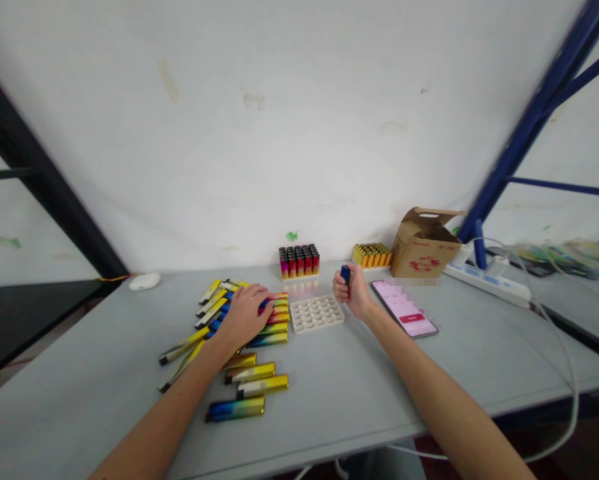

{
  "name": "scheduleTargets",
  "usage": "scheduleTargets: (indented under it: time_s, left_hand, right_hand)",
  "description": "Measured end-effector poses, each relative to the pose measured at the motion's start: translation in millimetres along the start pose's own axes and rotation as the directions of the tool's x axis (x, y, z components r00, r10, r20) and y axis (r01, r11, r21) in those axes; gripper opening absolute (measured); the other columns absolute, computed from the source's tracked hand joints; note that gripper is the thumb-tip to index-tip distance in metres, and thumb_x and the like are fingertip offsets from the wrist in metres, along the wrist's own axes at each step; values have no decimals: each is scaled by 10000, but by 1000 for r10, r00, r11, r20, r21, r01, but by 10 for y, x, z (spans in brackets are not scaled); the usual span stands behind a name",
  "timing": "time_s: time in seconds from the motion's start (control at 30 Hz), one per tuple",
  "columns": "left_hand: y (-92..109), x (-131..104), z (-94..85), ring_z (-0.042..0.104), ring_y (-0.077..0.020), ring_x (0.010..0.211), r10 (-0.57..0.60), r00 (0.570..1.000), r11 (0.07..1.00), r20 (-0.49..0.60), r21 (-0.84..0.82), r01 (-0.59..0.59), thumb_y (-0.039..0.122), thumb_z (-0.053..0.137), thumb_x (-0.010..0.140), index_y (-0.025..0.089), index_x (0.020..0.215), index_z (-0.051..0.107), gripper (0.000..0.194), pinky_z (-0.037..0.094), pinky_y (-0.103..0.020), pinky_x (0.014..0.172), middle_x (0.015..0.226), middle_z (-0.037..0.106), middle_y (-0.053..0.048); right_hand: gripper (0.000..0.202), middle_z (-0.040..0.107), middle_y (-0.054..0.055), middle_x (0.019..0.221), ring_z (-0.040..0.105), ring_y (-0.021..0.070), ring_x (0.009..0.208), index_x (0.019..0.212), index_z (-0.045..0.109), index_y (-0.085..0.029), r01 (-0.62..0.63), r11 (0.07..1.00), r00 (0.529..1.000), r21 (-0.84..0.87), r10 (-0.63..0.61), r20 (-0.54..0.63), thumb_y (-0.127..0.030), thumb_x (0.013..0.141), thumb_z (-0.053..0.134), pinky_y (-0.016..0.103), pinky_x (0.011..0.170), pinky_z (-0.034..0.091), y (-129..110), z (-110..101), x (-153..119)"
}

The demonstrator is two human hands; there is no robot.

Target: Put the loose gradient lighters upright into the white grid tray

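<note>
My right hand [352, 291] is raised above the table, its fingers wrapped round a dark blue tube [346, 274] whose end sticks up past them; the rest is hidden in the fist. My left hand [249, 310] lies palm down, fingers apart, over a pile of shiny tubes [278, 328] in yellow, red, green and blue, touching some of them. Between my hands rests a white tray [318, 315] with rows of round holes. Below the left hand, several loose tubes [263, 385] lie on the table, one of them blue and yellow.
Against the wall stand a block of upright red-and-yellow tubes with black tops [299, 263] and a block of yellow ones [372, 255]. To the right are an open cardboard box [419, 250], a phone [404, 310] and a power strip [489, 285] with cables. A white case [145, 281] lies left.
</note>
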State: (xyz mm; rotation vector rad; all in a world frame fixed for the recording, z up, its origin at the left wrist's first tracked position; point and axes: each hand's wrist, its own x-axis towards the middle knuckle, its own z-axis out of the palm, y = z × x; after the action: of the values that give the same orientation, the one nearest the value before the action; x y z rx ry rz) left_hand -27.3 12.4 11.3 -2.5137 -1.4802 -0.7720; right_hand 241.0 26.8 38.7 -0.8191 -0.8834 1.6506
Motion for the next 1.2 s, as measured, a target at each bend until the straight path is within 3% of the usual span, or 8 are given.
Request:
scheduleTargets:
  time_s: [0.43,0.7,1.03,1.1,1.2]
  left_hand:
    - [-6,9,11,562,-254,1035,43,999,999,-11,-14,-43,270,424,908,156,955,677,280,408,-459,968,1041,662,-107]
    - [48,10,-1,567,-255,1046,46,999,998,-6,-37,-46,266,430,908,160,960,675,272,412,-471,981,1041,667,-102]
    - [254,-33,-6,561,-231,1078,169,985,977,23,-138,-164,327,484,907,180,1029,678,271,422,-430,994,1135,647,-105]
    - [303,-42,-17,548,-246,1118,189,981,973,46,-147,-181,338,496,900,186,1061,675,285,413,-444,1006,1170,634,-113]
    - [376,-50,-58,523,-254,1175,237,966,961,101,-167,-219,334,479,908,210,1098,669,297,384,-464,1029,1183,639,-98]
  right_hand:
    - [289,204,-96,436,109,67,362,576,312,-222,5,996,995,-91,-14,-96,-393,809,309,193,367,97,37,163,-14]
    - [319,218,-87,442,140,64,360,578,325,-214,-48,995,998,-86,50,25,-432,809,299,200,377,111,82,145,-55]
    - [344,225,-84,438,156,68,360,586,342,-214,-76,995,992,-67,82,91,-473,810,307,188,364,130,64,100,-46]
    - [369,239,-86,443,186,66,352,607,370,-212,-50,997,995,-65,55,85,-519,807,325,187,365,148,51,109,-59]
    - [378,388,-68,512,301,74,364,753,465,-211,72,997,996,-34,-70,55,-568,802,350,185,363,202,25,113,-76]
